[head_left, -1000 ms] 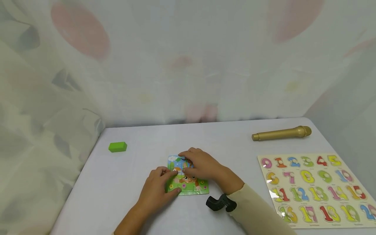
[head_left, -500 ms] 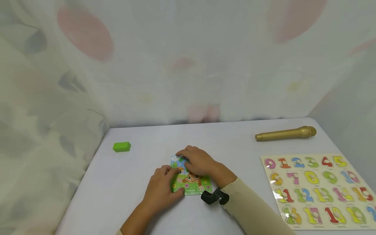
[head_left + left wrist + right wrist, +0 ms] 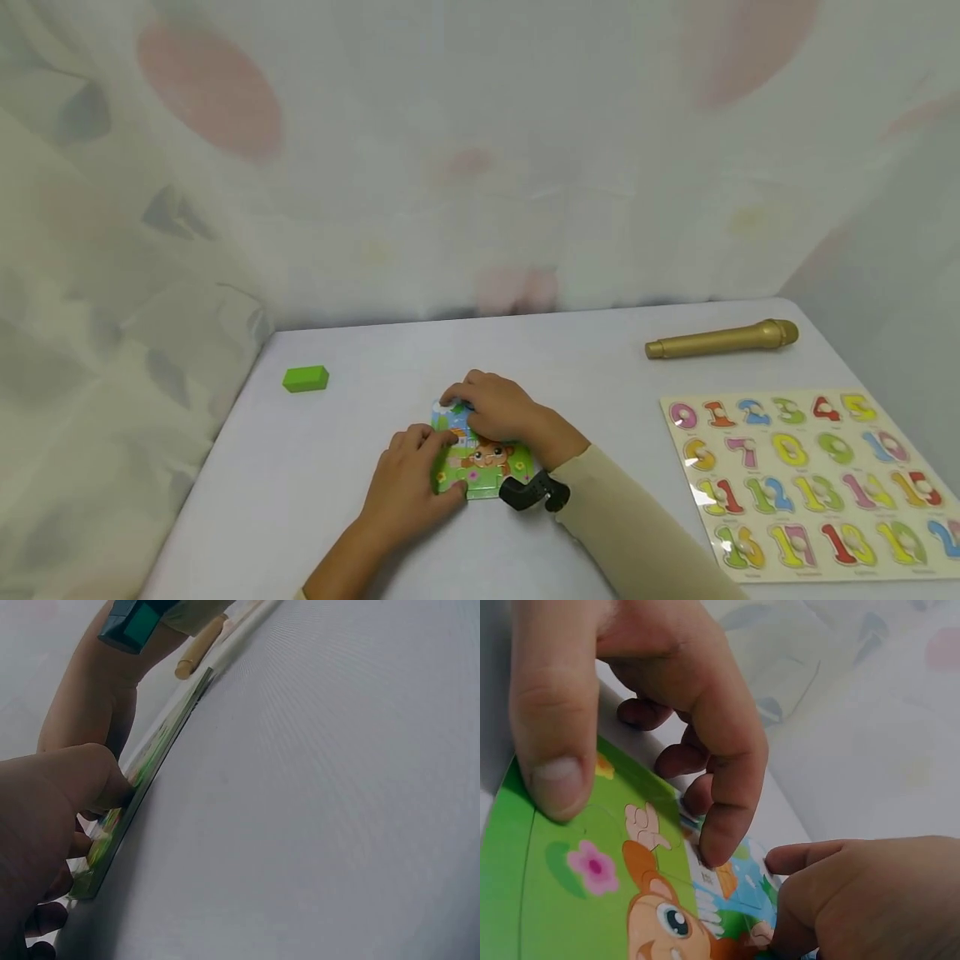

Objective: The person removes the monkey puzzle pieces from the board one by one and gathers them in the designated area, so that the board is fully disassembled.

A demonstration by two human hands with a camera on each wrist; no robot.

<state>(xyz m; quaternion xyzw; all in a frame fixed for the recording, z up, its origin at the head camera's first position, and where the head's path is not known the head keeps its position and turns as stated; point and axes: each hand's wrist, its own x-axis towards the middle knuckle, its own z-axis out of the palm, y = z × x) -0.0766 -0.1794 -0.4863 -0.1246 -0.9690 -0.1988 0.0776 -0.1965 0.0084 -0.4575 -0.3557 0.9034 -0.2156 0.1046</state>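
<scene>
A flat jigsaw puzzle (image 3: pixel 487 477) with a cartoon monkey on green grass and blue sky lies on the white table. My left hand (image 3: pixel 407 479) holds its left side. In the right wrist view, the left thumb (image 3: pixel 559 780) presses the picture near the front edge, the index finger touches its face, and the other fingers bend beside the left edge. My right hand (image 3: pixel 498 408) rests over the far part, one finger reaching the far left corner and the thumb bent toward the picture. It hides the puzzle's upper right part.
A wooden number puzzle board (image 3: pixel 810 483) lies at the right, with a gold microphone (image 3: pixel 722 340) behind it. A green block (image 3: pixel 305 378) sits at the back left. A black strap-like piece (image 3: pixel 534 492) is at the right wrist. Patterned cloth (image 3: pixel 465 233) hangs behind the table.
My right hand has slid a little left and away, toward the puzzle's far left corner. The left hand keeps its place on the left side. The head view has shifted slightly.
</scene>
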